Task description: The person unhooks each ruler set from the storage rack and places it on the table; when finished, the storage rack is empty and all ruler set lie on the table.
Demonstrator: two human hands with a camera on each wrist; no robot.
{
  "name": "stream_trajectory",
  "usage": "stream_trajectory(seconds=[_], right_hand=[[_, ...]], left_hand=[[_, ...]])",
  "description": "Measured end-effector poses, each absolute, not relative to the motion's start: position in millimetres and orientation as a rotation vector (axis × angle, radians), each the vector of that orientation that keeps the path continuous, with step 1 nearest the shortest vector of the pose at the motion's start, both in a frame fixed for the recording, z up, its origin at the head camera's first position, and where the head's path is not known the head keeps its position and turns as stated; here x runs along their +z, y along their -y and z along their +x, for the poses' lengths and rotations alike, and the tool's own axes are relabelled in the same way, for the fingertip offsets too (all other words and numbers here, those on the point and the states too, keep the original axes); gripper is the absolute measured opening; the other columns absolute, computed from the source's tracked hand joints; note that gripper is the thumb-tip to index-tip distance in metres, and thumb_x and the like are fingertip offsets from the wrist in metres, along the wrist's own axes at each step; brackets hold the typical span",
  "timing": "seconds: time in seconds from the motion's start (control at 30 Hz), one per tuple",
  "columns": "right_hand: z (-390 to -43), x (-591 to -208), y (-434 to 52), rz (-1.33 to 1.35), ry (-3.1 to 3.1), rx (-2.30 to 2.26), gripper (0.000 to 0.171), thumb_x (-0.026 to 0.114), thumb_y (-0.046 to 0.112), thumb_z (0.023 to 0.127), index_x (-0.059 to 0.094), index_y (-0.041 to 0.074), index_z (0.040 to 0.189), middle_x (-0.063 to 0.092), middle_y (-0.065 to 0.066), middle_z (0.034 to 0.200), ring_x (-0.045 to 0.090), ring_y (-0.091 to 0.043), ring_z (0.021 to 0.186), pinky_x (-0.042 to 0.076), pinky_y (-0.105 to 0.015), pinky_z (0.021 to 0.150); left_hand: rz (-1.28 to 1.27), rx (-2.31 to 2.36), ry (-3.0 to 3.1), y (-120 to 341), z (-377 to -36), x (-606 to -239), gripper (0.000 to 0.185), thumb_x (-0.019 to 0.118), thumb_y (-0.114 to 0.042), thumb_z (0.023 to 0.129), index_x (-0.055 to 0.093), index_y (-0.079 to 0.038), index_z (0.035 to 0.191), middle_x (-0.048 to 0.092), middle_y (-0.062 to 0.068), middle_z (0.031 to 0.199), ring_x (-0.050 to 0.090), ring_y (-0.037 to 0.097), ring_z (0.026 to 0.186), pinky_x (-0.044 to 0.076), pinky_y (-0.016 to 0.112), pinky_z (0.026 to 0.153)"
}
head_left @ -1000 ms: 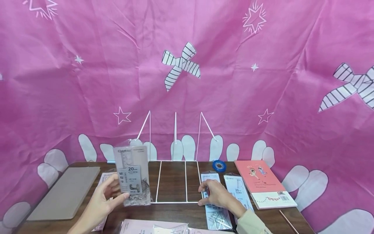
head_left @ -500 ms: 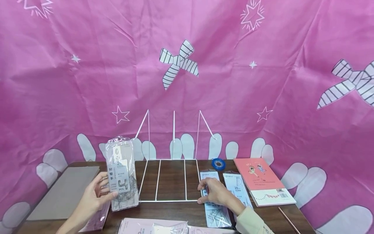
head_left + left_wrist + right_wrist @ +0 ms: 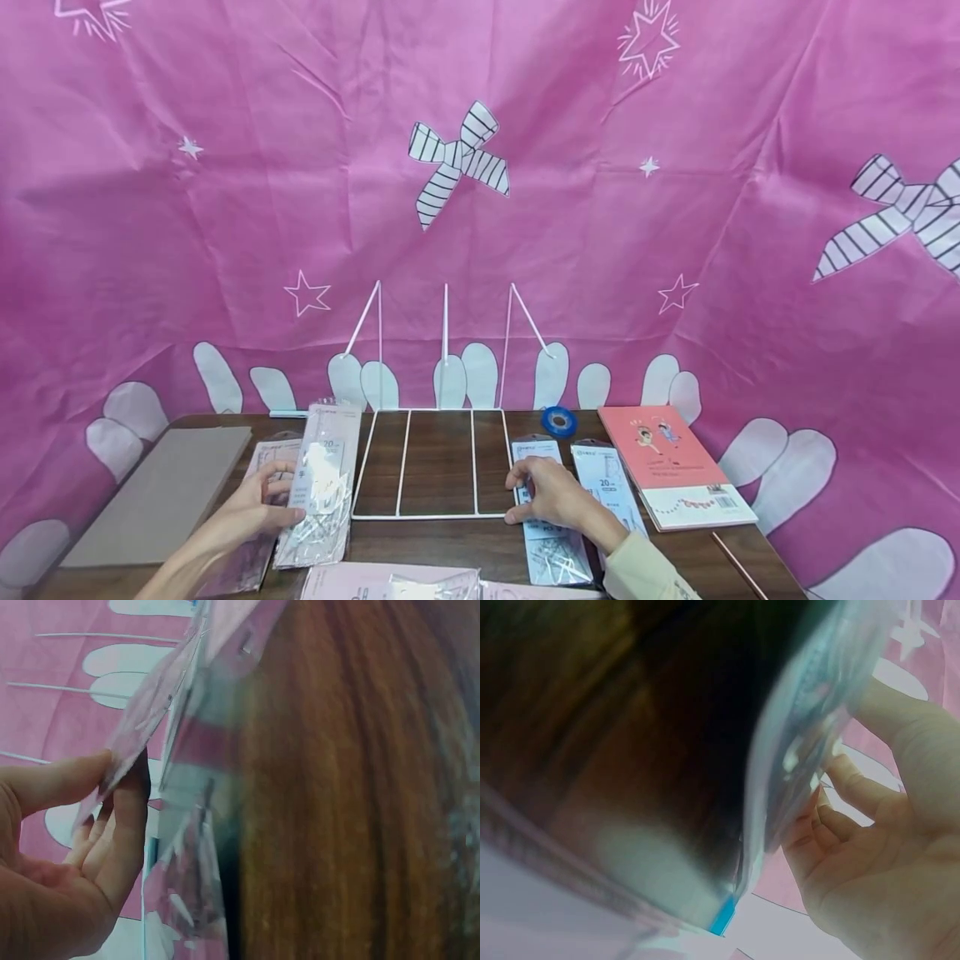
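In the head view my left hand (image 3: 247,510) pinches the left edge of a pink ruler set packet (image 3: 322,492) in clear plastic, marked 20. It leans over another pink packet (image 3: 243,567) on the table. The left wrist view shows my thumb (image 3: 67,780) on one face of the plastic and fingers behind it. At the right, my right hand (image 3: 558,500) holds the left edge of a light blue ruler set packet (image 3: 557,558). That packet lies on the table, partly covered by the hand. A second blue packet (image 3: 609,483) lies beside it, partly behind my wrist.
A white wire rack (image 3: 427,517) stands in the middle of the brown table. Around it are a grey-brown board (image 3: 161,496), a roll of blue tape (image 3: 559,422), a red-and-white book (image 3: 678,467), a thin copper-coloured rod (image 3: 738,567) and pink packets (image 3: 345,579) at the front edge.
The pink packet in my left hand has moved left and down from in front of the rack, tilting to lie lower over the other pink packet. My right hand has stayed put.
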State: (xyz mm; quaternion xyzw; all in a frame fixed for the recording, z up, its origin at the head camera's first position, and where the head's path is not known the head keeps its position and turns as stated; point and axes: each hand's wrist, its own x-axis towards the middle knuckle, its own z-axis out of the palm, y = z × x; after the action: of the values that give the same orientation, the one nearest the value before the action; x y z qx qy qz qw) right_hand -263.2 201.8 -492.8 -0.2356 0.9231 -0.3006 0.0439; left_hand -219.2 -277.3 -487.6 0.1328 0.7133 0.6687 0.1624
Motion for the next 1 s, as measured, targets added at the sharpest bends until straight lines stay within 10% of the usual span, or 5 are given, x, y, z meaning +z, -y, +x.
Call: stream_trajectory(seconds=[0.53, 1.0], right_hand=[[-260, -494, -201, -0.710, -2.816, -0.902, 0.040, 0.100, 0.033, 0.068, 0.074, 0.018, 0.094, 0.062, 0.013, 0.086, 0.050, -0.005, 0.070, 0.046, -0.024, 0.063], [-260, -494, -200, -0.706, -2.816, -0.898, 0.039, 0.100, 0.032, 0.068, 0.073, 0.017, 0.094, 0.063, 0.010, 0.087, 0.051, -0.007, 0.071, 0.045, -0.024, 0.063]], left_hand=[[-0.009, 1.514, -2.619, 251, -212, -483, 0.071, 0.078, 0.013, 0.078, 0.041, 0.022, 0.138, 0.063, 0.012, 0.094, 0.065, 0.021, 0.080, 0.064, 0.034, 0.063], [0.178, 0.716, -3.193, 237, -205, -475, 0.054, 0.090, -0.007, 0.072, 0.066, 0.013, 0.116, 0.062, 0.000, 0.077, 0.056, 0.018, 0.073, 0.051, 0.045, 0.069]])
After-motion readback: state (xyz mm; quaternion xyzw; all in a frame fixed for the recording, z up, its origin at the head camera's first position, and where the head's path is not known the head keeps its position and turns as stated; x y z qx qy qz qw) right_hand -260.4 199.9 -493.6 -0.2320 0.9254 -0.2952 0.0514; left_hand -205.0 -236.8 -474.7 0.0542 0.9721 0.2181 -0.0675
